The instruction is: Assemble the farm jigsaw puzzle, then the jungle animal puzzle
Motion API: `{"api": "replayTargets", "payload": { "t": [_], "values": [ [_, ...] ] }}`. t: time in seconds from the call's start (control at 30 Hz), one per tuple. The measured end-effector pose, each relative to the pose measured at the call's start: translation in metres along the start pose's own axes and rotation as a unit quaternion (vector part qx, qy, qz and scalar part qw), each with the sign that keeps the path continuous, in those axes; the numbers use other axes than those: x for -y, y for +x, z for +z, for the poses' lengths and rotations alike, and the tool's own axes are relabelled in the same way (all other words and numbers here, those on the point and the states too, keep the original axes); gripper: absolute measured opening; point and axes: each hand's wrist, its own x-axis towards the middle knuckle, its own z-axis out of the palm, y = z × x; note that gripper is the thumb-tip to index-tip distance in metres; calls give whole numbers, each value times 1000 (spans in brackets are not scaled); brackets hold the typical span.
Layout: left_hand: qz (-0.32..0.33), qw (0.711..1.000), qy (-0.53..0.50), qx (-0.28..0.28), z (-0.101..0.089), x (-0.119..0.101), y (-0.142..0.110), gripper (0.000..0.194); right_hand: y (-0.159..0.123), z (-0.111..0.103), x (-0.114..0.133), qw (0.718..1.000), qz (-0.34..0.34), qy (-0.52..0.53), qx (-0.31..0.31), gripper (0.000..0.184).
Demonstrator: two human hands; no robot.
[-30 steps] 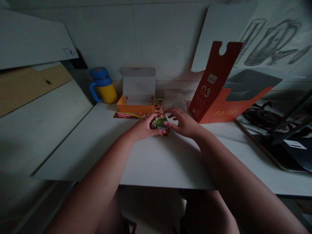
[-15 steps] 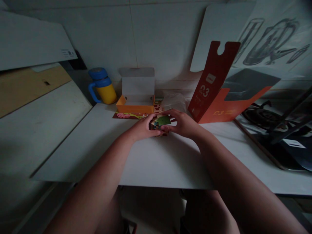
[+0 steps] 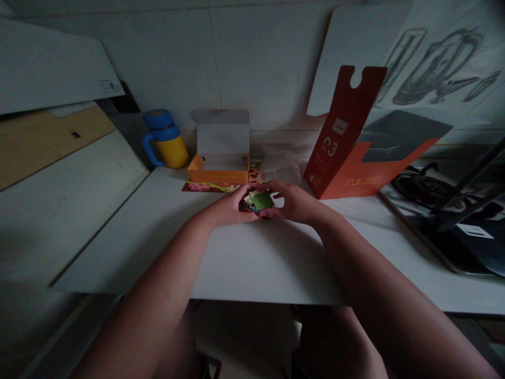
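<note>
Over the middle of the white table (image 3: 256, 263), my left hand (image 3: 230, 204) and my right hand (image 3: 294, 202) face each other, fingers curved around a small stack of jigsaw puzzle pieces (image 3: 261, 200). A green piece lies on top, with other coloured pieces showing under it on the left. Thumbs are on the near side and fingers on the far side. My fingers and the dim light partly hide the lower pieces. Behind my hands lies a colourful printed sheet (image 3: 201, 187), partly covered by an open orange box (image 3: 224, 175) with its lid raised.
A blue and yellow jug (image 3: 171, 145) stands at the back left. A clear plastic bag (image 3: 282, 166) lies behind my right hand, beside a tall orange-red carton (image 3: 339, 142). Further right is a black gas stove (image 3: 434, 195). A white board (image 3: 71, 200) leans along the left.
The green piece has shifted slightly left and turned a little between my hands, sitting closer over the stack. Both hands stay around the pieces in nearly the same place.
</note>
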Motion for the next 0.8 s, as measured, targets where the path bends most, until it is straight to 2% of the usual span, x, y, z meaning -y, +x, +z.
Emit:
{"api": "replayTargets", "payload": {
  "t": [0.17, 0.3, 0.43, 0.57, 0.7, 0.8],
  "values": [
    [-13, 1000, 7, 2, 0, 1, 0, 77, -1, -7, 0, 999, 3, -46, -23, 58],
    [-10, 1000, 7, -2, 0, 3, 0, 79, -1, -8, -1, 998, -3, -66, -15, 56],
    [-3, 1000, 14, 7, -1, 5, 1, 79, -1, -5, 0, 998, -27, -55, 0, 60],
    [-1, 1000, 11, -3, 0, 6, 1, 87, 0, -3, 3, 999, -16, -42, 10, 55],
    [10, 1000, 0, 0, 0, 7, 1, 76, 0, -4, 1, 999, -27, -34, 7, 56],
    [12, 1000, 8, 6, -1, 10, 1, 76, -1, -4, 0, 999, -36, -39, 1, 55]
  ]
}}
